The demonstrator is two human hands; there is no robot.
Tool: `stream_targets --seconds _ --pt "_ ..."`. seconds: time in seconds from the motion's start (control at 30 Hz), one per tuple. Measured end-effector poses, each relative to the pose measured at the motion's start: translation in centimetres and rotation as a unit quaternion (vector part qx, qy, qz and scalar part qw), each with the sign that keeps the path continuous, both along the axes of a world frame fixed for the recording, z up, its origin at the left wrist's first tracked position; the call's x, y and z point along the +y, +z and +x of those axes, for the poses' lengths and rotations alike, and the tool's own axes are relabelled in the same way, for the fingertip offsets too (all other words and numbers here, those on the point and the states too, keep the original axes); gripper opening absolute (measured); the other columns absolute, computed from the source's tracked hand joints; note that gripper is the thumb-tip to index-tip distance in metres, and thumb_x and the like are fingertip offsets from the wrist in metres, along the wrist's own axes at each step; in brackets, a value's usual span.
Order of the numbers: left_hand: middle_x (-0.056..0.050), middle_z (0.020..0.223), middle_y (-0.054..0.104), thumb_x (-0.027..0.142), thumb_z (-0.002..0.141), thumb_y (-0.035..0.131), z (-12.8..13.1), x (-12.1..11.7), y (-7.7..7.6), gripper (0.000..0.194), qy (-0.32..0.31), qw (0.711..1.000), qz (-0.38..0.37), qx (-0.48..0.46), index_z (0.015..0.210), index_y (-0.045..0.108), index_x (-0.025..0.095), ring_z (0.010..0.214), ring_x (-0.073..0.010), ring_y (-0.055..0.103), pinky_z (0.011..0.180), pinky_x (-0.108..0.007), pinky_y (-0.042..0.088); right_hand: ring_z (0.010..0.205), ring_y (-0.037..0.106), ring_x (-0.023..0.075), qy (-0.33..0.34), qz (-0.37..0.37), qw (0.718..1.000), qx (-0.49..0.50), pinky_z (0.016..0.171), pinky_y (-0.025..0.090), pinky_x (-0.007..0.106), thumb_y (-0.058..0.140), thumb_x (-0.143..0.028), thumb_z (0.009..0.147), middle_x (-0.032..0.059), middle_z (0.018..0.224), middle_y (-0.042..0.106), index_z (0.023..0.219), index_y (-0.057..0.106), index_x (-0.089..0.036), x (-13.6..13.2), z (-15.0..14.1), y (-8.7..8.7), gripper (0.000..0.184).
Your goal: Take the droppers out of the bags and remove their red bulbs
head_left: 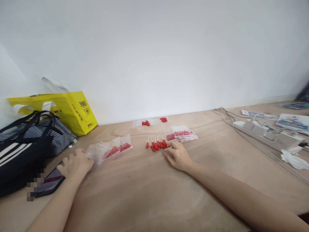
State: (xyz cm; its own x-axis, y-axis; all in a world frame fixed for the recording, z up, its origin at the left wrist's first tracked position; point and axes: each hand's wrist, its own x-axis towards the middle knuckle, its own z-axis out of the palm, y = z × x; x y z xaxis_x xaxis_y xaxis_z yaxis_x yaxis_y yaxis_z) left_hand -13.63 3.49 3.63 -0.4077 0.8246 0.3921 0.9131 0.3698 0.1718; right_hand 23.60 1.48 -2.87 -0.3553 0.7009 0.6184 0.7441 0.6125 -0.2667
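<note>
A loose row of pale sticks with red tips, like large matches (156,145), lies mid-table. Beside its right end rests my right hand (178,155), fingers loosely bent, thumb apart, fingertips close to the nearest red tips. Just behind that hand is a clear plastic bag of red-tipped sticks (182,133). On the left, my left hand (76,162) is slightly blurred, fingers apart, over the upper end of a dark phone (51,181). Its right side meets the edge of some clear bags (116,149) holding more red-tipped sticks; whether it touches them I cannot tell.
Against the wall lies another clear bag (154,121) with two red-tipped clusters. A yellow shopping bag (79,112) and a dark striped bag (26,151) stand at left. At right are a white power strip (263,135) with plugs, grey cables, crumpled tissue (293,159) and printed sheets (293,121).
</note>
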Motion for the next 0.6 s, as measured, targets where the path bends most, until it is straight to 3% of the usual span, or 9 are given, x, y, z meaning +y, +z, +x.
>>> stream_targets --seconds 0.07,0.1,0.2,0.27,0.37,0.43,0.6 --pt "-0.015 0.108 0.050 0.034 0.074 0.043 1.1 -0.4 0.1 0.031 0.002 0.994 0.035 0.104 0.097 0.047 0.014 0.105 -0.0379 0.039 0.079 -0.050 0.033 0.088 0.047 0.0190 0.000 0.000 1.000 -0.002 0.075 0.034 0.033 0.051 -0.017 0.075 0.0067 0.094 0.054 0.086 0.060 -0.019 0.0 -0.1 0.0 0.015" --pt "-0.013 0.108 0.050 0.036 0.077 0.040 1.9 -0.5 0.1 0.030 -0.036 0.990 0.037 0.129 0.096 0.048 0.015 0.106 -0.0336 0.040 0.083 -0.046 0.033 0.088 0.047 0.0190 -0.001 0.000 1.000 -0.003 0.075 0.034 0.033 0.051 -0.017 0.074 0.0066 0.094 0.054 0.086 0.061 -0.019 0.0 -0.1 0.0 0.015" --pt "-0.007 0.100 0.055 0.046 0.076 0.042 4.4 -0.3 -0.3 0.031 -0.249 0.960 -0.005 0.131 0.083 0.051 0.018 0.099 -0.0238 0.047 0.087 -0.032 0.034 0.087 0.046 0.0186 -0.002 0.000 1.000 -0.005 0.074 0.034 0.032 0.051 -0.017 0.074 0.0062 0.093 0.054 0.085 0.061 -0.019 0.0 -0.1 0.0 0.015" --pt "-0.005 0.095 0.057 0.048 0.073 0.045 5.2 0.1 -0.8 0.029 -0.305 0.943 -0.046 0.121 0.077 0.051 0.020 0.093 -0.0225 0.050 0.083 -0.031 0.036 0.086 0.046 0.0184 -0.003 0.000 1.000 -0.004 0.074 0.034 0.032 0.051 -0.017 0.075 0.0059 0.093 0.053 0.085 0.061 -0.019 0.0 -0.1 0.0 0.014" --pt "-0.005 0.093 0.059 0.036 0.078 0.038 5.2 0.8 -1.5 0.022 -0.320 0.938 -0.070 0.111 0.074 0.052 0.020 0.087 -0.0214 0.054 0.079 -0.032 0.038 0.086 0.046 0.0184 -0.002 0.003 1.000 -0.004 0.073 0.033 0.032 0.052 -0.017 0.074 0.0057 0.092 0.053 0.084 0.061 -0.019 0.1 -0.1 -0.1 0.013" --pt "-0.006 0.099 0.060 0.031 0.081 0.032 4.8 1.0 -1.7 0.025 -0.331 0.933 -0.046 0.132 0.074 0.054 0.020 0.093 -0.0226 0.053 0.085 -0.035 0.035 0.085 0.046 0.0183 0.002 0.009 1.000 -0.003 0.073 0.033 0.032 0.052 -0.017 0.074 0.0056 0.091 0.053 0.083 0.061 -0.020 0.1 -0.1 -0.1 0.012" --pt "-0.008 0.095 0.062 0.046 0.076 0.042 4.8 1.0 -1.7 0.032 -0.302 0.935 -0.055 0.179 0.087 0.053 0.018 0.088 -0.0268 0.055 0.078 -0.038 0.038 0.085 0.046 0.0182 0.008 0.013 1.000 -0.002 0.072 0.032 0.031 0.053 -0.016 0.074 0.0053 0.090 0.053 0.082 0.060 -0.020 0.1 -0.2 -0.1 0.011"
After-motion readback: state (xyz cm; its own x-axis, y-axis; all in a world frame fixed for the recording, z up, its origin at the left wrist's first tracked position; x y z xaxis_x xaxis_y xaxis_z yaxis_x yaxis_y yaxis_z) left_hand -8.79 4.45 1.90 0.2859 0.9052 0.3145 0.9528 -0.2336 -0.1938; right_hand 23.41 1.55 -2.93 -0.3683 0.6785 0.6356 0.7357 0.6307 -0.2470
